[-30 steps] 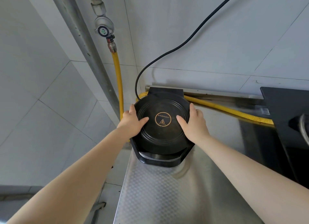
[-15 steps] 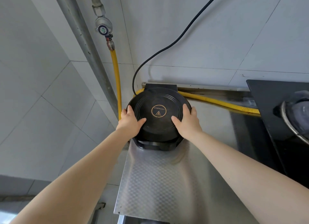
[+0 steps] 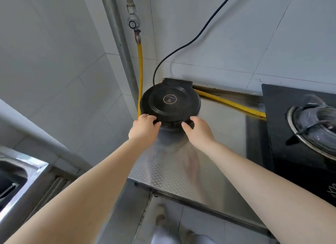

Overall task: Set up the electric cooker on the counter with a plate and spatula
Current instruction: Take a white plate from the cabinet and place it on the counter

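Note:
The black round electric cooker (image 3: 171,102) sits closed at the back left corner of the steel counter (image 3: 214,152), its black cord (image 3: 196,38) running up the tiled wall. My left hand (image 3: 144,128) grips the cooker's near left edge. My right hand (image 3: 197,130) holds its near right edge, fingers curled against the base. No plate or spatula is in view.
A yellow gas hose (image 3: 140,65) drops from a valve (image 3: 133,23) behind the cooker and runs right along the wall to a black gas stove (image 3: 280,127) carrying a glass-lidded pan (image 3: 316,127). A steel sink (image 3: 16,180) is at lower left, across a gap.
The cooker has gone from tilted up in my hands to lying flat on the counter. Both hands slid from its lid to its near edge, and my view pulled back.

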